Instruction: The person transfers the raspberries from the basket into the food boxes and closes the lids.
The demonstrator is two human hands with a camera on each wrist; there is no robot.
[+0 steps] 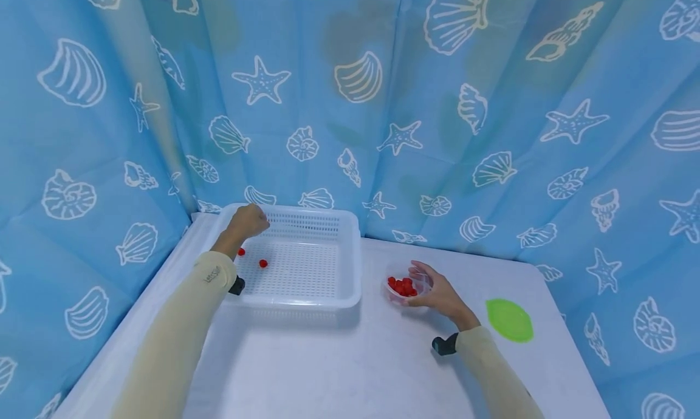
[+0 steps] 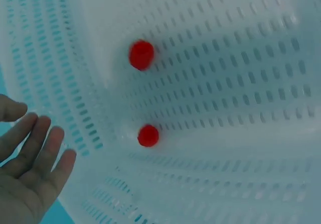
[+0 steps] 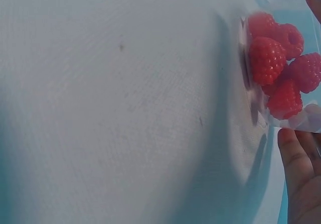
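Note:
My left hand (image 1: 249,221) is over the back left corner of a white perforated plastic basket (image 1: 350,261). In the left wrist view its fingers (image 2: 47,148) are loosely bent, with no object visible among them. One raspberry (image 1: 264,263) lies on the basket floor, and a second raspberry (image 1: 241,252) is close by, beside my left forearm. My right hand (image 1: 437,294) grips a small clear plastic container (image 1: 389,294) from its right side, thumb and fingers around it. Several red raspberries (image 3: 268,61) are heaped inside that container.
A flat green leaf-shaped piece (image 1: 510,320) lies right of my right hand. The white-covered table (image 1: 328,370) meets a blue shell-print curtain (image 1: 306,115) at its back and sides. The basket stands on the left part of the table, its walls rising around the raspberries.

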